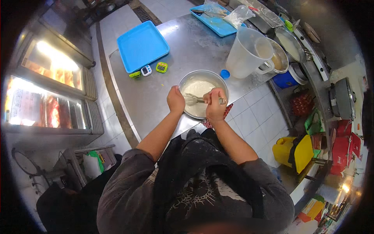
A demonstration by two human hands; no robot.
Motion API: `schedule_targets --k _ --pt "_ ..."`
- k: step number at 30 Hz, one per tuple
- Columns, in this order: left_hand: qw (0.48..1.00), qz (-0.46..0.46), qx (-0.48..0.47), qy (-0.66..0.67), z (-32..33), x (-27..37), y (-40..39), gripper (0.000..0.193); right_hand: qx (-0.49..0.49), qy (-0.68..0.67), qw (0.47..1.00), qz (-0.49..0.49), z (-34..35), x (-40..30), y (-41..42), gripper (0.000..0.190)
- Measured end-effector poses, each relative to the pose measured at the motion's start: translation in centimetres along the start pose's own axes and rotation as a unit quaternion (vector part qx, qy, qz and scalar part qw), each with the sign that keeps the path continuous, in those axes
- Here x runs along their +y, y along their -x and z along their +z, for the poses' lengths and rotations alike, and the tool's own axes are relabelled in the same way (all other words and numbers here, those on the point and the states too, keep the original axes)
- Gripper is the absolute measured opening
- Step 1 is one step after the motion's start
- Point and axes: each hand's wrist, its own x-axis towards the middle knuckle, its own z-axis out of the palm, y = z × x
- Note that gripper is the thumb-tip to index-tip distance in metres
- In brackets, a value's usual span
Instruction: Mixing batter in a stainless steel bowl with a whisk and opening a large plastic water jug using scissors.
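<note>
A round metal bowl (201, 73) with a pale, creamy mixture (200, 87) stands at the near edge of a steel table (187, 44). My left hand (176, 100) grips the bowl's left rim. In my right hand (215, 103) is the handle of a wire whisk (191, 99), whose wires dip into the mixture and point left. A small blue cap (224, 74) lies just beyond the bowl on the right. Beside it stands a large translucent plastic jug (244, 55). Part of a red patterned cloth (208, 123) shows under the bowl's near side.
A blue tray (142, 46) lies at the table's far left, with digital timers (161, 67) near it. Another blue tray (214, 23) holds a knife and plastic bags. Metal bowls (282, 55) stand right of the jug. A yellow bin (302, 153) is on the right.
</note>
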Motion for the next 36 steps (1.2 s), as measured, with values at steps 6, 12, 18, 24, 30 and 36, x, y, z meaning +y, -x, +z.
schedule_targets --k 6,12,18,24,30,36 --pt "0.997 0.007 -0.004 -0.076 -1.3 -0.5 -0.6 0.026 -0.135 0.087 0.983 0.094 -3.3 -5.2 -0.4 0.028" --pt "0.995 0.04 0.018 -0.088 -1.3 -0.2 0.3 0.025 -0.097 0.196 0.976 -0.022 -5.4 -6.1 -6.3 0.026" --pt "0.996 0.034 0.02 -0.084 -1.4 0.1 0.8 0.025 0.086 -0.073 0.993 -0.029 -6.0 -0.9 -9.4 0.028" --pt "0.995 -0.005 0.024 -0.095 -1.2 0.6 0.9 0.029 0.112 -0.059 0.984 0.125 -4.4 -1.7 -10.0 0.033" --pt "0.993 -0.008 0.027 -0.115 -1.1 0.7 0.8 0.028 0.105 -0.111 0.986 0.068 -6.0 -0.2 -9.0 0.034" --pt "0.994 0.015 0.04 -0.104 -0.9 -0.2 0.7 0.029 0.075 -0.055 0.99 0.105 -5.4 -2.7 -8.8 0.031"
